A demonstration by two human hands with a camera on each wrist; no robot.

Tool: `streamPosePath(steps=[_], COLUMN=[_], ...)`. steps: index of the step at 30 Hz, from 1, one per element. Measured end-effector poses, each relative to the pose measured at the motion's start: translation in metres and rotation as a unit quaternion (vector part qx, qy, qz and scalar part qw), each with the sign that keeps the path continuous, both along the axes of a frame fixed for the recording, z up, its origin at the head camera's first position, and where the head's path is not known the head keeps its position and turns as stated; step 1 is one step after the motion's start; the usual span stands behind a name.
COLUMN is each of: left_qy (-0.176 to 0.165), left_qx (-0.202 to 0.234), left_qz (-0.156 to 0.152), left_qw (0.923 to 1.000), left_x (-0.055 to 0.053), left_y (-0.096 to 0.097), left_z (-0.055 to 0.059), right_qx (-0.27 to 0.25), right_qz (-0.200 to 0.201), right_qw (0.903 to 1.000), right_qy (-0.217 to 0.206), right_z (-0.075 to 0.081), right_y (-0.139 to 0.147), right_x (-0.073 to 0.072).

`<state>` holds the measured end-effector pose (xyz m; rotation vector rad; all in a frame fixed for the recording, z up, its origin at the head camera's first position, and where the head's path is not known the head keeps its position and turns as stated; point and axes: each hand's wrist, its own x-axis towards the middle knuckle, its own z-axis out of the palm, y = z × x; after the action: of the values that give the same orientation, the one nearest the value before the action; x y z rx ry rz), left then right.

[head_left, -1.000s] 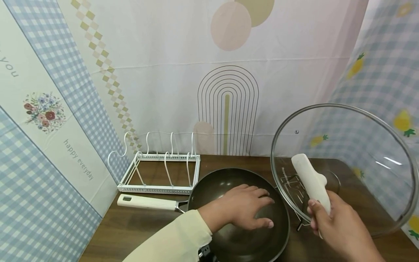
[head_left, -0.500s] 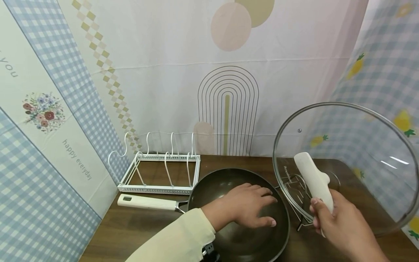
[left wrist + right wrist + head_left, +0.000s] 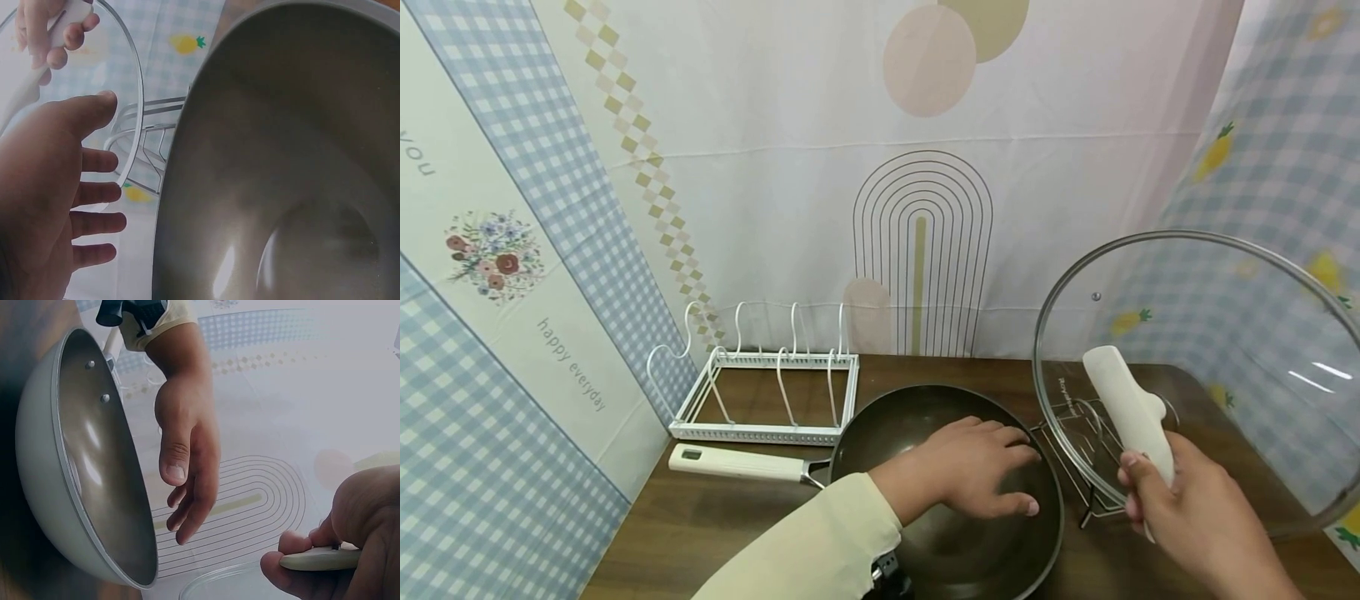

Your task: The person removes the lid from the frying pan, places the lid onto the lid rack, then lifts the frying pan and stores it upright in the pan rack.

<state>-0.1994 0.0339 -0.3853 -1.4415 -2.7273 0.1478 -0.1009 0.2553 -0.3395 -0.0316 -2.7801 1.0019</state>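
A dark-coated wok (image 3: 947,550) with a cream handle (image 3: 737,463) stands on the wooden tabletop, the handle pointing left. Over its bowl hovers my left hand (image 3: 973,471), fingers spread and holding nothing; the right wrist view shows a gap between this hand (image 3: 187,431) and the wok's rim (image 3: 81,506). My right hand (image 3: 1206,508) grips the white handle (image 3: 1127,408) of a large glass lid (image 3: 1232,367). The lid is raised and tilted nearly upright, to the right of the wok. In the right wrist view, curled fingers (image 3: 300,550) wrap the lid handle.
A white rack (image 3: 760,435) with curved dividers stands at the back left, close to the wok. Behind the lid, a metal wire stand (image 3: 1093,504) shows through the glass. Patterned cloths (image 3: 760,208) hang at the back and both sides.
My right hand has shifted the lid slightly to the right. My left hand has drifted a little right and away from me over the wok, still spread. The wok and rack stay put.
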Motion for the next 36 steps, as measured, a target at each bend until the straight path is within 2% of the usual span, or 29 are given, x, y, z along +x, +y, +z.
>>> streamPosePath(steps=[8, 23, 36], left_qy=[-0.011, -0.002, 0.003], left_qx=[-0.015, -0.007, -0.015], left_qz=[0.0, 0.001, 0.003], left_qw=[0.9998, 1.0, 0.9999], left_x=[-0.001, -0.001, -0.004], left_y=[0.006, 0.013, 0.017], left_z=[0.002, 0.003, 0.006], right_qx=[0.004, 0.013, 0.018], right_qz=[0.002, 0.005, 0.001], right_qw=[1.0, 0.9999, 0.9998], right_qy=[0.003, 0.009, 0.011], right_z=[0.003, 0.007, 0.012], right_y=[0.002, 0.004, 0.005], right_x=[0.0, 0.001, 0.002])
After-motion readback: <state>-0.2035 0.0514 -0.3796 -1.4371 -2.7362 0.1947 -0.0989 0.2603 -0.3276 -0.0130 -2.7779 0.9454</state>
